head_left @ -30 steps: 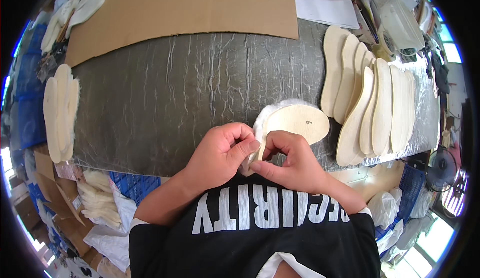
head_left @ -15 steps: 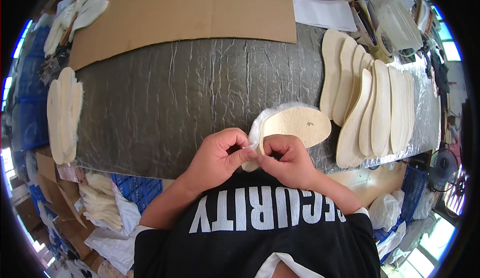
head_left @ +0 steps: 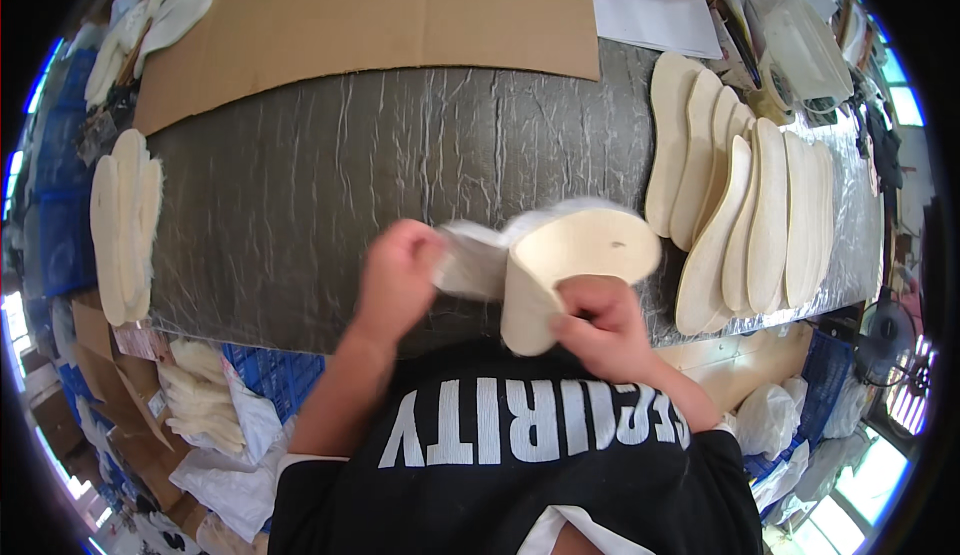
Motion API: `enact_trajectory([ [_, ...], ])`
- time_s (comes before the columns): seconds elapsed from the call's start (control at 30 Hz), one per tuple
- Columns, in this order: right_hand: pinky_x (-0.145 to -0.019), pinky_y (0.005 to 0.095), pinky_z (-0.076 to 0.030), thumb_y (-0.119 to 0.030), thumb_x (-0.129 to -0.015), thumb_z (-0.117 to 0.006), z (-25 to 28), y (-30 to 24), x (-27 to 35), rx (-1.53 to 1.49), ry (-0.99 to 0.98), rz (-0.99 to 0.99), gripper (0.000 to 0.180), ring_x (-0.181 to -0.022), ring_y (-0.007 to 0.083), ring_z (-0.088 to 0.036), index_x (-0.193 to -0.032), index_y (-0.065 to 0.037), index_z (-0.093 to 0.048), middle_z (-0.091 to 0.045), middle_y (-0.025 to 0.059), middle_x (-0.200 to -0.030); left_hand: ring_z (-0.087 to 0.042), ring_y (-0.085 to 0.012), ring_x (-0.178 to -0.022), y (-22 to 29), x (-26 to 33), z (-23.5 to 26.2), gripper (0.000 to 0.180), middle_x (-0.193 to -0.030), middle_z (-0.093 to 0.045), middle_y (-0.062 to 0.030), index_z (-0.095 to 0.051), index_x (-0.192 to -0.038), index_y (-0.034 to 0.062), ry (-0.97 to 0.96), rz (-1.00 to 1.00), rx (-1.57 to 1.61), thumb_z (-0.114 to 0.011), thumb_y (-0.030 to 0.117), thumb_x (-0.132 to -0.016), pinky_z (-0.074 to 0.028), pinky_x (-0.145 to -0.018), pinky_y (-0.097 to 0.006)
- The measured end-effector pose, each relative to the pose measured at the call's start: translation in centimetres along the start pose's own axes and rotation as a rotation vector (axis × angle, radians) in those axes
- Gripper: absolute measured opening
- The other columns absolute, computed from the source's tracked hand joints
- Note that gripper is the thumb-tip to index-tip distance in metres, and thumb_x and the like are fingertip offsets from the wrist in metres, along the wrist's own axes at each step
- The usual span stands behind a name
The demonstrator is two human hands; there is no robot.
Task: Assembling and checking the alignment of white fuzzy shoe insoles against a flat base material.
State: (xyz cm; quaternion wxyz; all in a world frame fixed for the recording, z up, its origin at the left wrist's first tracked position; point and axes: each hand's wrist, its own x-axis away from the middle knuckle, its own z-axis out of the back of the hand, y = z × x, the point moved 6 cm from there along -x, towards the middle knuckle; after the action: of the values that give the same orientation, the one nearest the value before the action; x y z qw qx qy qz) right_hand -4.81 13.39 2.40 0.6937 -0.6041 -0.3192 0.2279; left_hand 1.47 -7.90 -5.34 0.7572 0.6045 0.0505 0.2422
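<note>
A cream insole with a fluffy white underside is bent over at the table's near edge, its heel end toward the right and the other end folding down toward me. My right hand pinches the insole along its lower edge. To the left, my left hand is closed on a thin whitish peeled sheet, which still joins the insole near its fold. Motion blurs both the sheet and the left fingers.
Several cream insoles lie overlapped at the right. A small stack of fluffy insoles sits at the far left. Brown cardboard covers the table's back, beside white paper and a clear plastic container.
My left hand has moved away to the left, drawing the whitish sheet off the insole. My right hand has shifted slightly right, still gripping the insole, whose near end now folds open.
</note>
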Motion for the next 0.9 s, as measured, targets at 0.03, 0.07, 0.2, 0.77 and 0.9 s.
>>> enact_trajectory([
  [0.03, -0.052, 0.0306, -0.035, -0.007, -0.082, -0.063, 1.1, -0.8, 0.6, -0.086, 0.010, 0.019, 0.024, -0.055, 0.0130, -0.045, -0.063, 0.000, -0.048, -0.049, 0.0044, -0.060, -0.053, -0.0111, -0.067, 0.5, -0.6, 2.2, 0.009, -0.073, -0.062, -0.0062, -0.062, -0.086, -0.0008, 0.092, -0.073, -0.073, -0.062, 0.007, -0.091, -0.046, -0.061, -0.030],
  [0.07, -0.052, 0.0296, -0.033, -0.007, -0.082, -0.061, 2.2, -0.7, 1.2, -0.187, 0.037, 0.018, 0.024, -0.056, 0.0126, -0.043, -0.063, -0.001, -0.047, -0.048, 0.0030, -0.060, -0.052, -0.0091, -0.065, -0.2, -1.3, 4.2, 0.011, -0.073, -0.062, -0.0049, -0.062, -0.086, -0.0014, 0.168, -0.020, -0.141, -0.061, 0.007, -0.092, -0.045, -0.059, -0.028],
  [0.2, -0.053, 0.0297, -0.033, -0.007, -0.082, -0.061, 3.0, -0.9, 1.5, -0.133, 0.005, -0.058, 0.024, -0.058, 0.0129, -0.043, -0.065, -0.001, -0.045, -0.048, 0.0030, -0.064, -0.051, -0.0077, -0.060, -0.3, -1.4, 5.5, 0.012, -0.075, -0.063, -0.0031, -0.065, -0.092, -0.0020, -0.055, 0.073, -0.110, -0.061, 0.009, -0.095, -0.043, -0.057, -0.025],
  [0.77, -0.053, 0.0352, -0.041, -0.007, -0.084, -0.063, -1.8, -3.3, -2.9, -0.025, -0.294, 0.145, 0.021, -0.057, 0.0227, -0.052, -0.068, 0.000, -0.052, -0.053, 0.0108, -0.064, -0.061, -0.0292, -0.076, 10.6, 3.1, 4.5, 0.013, -0.082, -0.065, -0.0125, -0.065, -0.083, 0.0006, -0.115, -0.584, -0.378, -0.070, -0.005, -0.073, -0.050, -0.068, -0.038],
  [0.9, -0.059, 0.0392, -0.045, -0.013, -0.085, -0.070, -3.6, -3.7, -3.8, 0.001, -0.415, 0.210, 0.023, -0.064, 0.0315, -0.058, -0.072, -0.001, -0.056, -0.057, 0.0132, -0.069, -0.062, -0.0369, -0.088, 7.0, 1.5, 0.6, 0.017, -0.094, -0.065, -0.0179, -0.063, -0.096, -0.0014, -0.352, -0.336, -0.282, -0.064, -0.004, -0.079, -0.050, -0.077, -0.041],
])
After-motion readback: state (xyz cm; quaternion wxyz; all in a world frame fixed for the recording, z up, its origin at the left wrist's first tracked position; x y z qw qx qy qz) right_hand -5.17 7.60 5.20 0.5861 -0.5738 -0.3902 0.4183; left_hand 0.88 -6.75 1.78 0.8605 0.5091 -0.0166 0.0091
